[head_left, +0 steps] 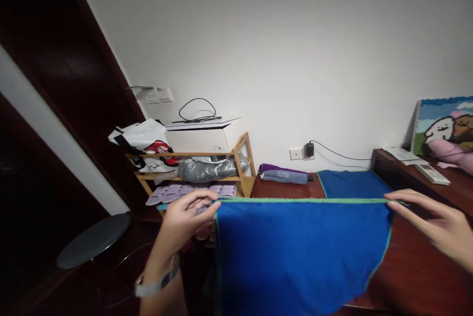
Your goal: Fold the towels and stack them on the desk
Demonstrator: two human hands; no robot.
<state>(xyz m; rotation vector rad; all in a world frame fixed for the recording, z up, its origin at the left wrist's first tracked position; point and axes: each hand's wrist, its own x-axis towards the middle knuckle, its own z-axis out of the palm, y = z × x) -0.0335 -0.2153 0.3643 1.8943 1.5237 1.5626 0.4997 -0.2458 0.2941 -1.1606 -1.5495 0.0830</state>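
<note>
Pale wooden rack [246,187]: 1 white printed plastic bag [157,140], 1 white cardboard box [197,140], contents unseen | left hand [190,215] raised, thumb-and-fingertip pinch on corner of blue green-edged fabric cloth [295,252], hanging between hands | second blue cloth [354,184] behind, on red-brown wooden table [424,267] | right hand [439,220] pinching opposite corner

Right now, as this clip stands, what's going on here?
A person holds up a green-edged blue cloth, the left hand and right hand each pinching a top corner. Its upper edge is stretched straight and the rest hangs down. Beyond it, another blue cloth lies on the reddish-brown table near the wall.
</note>
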